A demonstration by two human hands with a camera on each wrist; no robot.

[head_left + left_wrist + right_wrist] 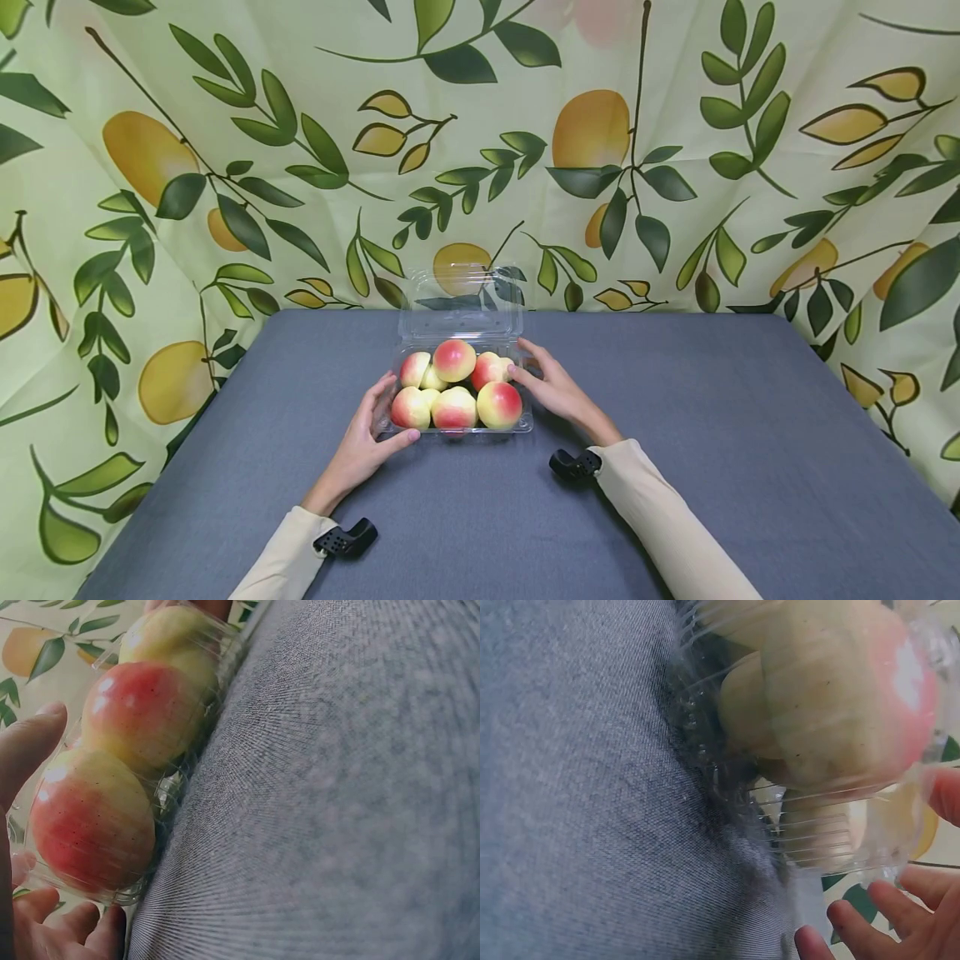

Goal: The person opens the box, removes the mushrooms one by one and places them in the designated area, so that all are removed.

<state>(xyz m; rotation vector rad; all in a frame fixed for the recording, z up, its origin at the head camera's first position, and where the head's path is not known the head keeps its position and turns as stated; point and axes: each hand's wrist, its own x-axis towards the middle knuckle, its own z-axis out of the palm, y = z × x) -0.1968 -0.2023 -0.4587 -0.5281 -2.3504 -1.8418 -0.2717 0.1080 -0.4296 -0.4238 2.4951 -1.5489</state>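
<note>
A clear plastic clamshell box (528,423) stands on the table with its lid (461,321) raised at the back. Several red-and-yellow peaches (499,406) fill it, one lying on top (454,360). My left hand (363,446) is at the box's left end, fingers along the side and thumb by the front corner. At the right end is my right hand (558,387), its thumb near the rim beside a peach and its fingers spread toward the back corner. In the right wrist view the fingers (853,924) look nearly straight. Exact contact of either hand with the plastic is hard to tell.
A grey-blue cloth covers the table (720,433). Behind it hangs a curtain (480,208) printed with fruit and leaves, close to the raised lid. Black bands (347,539) are worn at both wrists over light sleeves.
</note>
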